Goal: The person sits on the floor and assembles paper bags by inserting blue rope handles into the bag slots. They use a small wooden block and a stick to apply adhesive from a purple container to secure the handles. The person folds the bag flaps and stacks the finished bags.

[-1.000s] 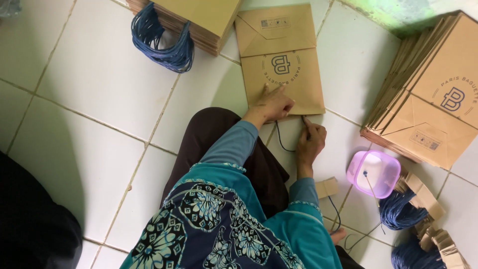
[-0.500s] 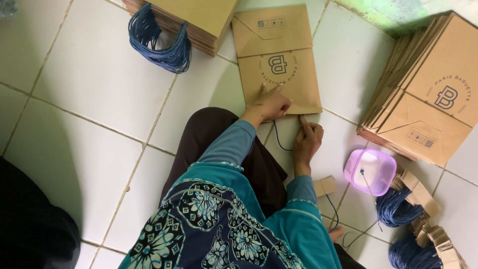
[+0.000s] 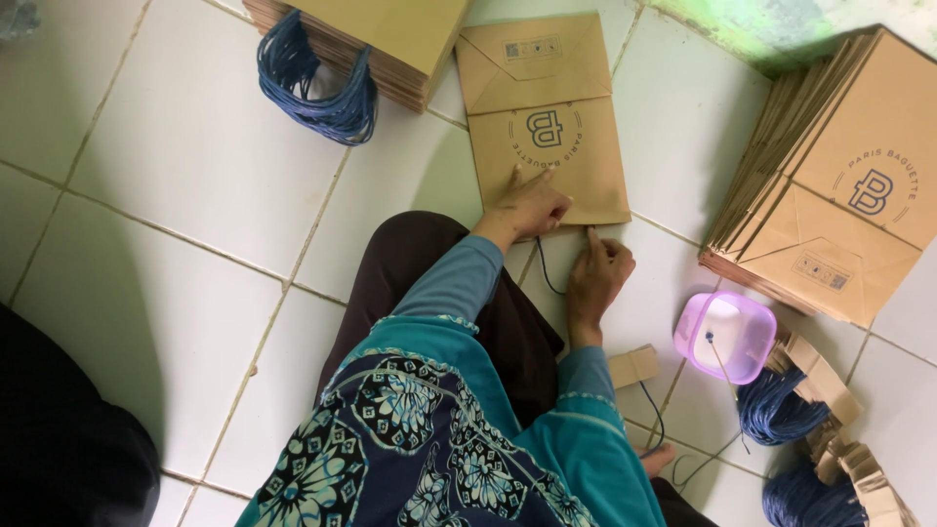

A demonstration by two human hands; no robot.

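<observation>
Hands meet at the lower edge of a flat brown paper bag with a round dark-blue printed emblem [image 3: 545, 127], which lies on the white tiled floor [image 3: 176, 166] in the upper middle of the frame. The left hand [image 3: 527, 207] rests palm down on the bag's lower left corner, its fingers loosely spread and the forefinger stretched up toward the emblem. The right hand [image 3: 597, 275], just below the bag's lower right corner, has its fingers drawn together, the forefinger tip touching the bag's edge; whether it pinches anything cannot be told. A thin dark cord [image 3: 543, 271] loops on the tile between the two hands.

At the right of the frame stands a slanting stack of the same brown paper bags [image 3: 830, 195]. Just below it sits a small translucent pink plastic box [image 3: 724, 337], with bundles of blue cord [image 3: 781, 410] and small folded cardboard pieces [image 3: 830, 420] toward the lower right corner. A single cardboard piece [image 3: 634, 366] lies near the right forearm. At the top left, another bag stack [image 3: 390, 39] has a hank of blue cord handles [image 3: 317, 83] hanging at its side.
</observation>
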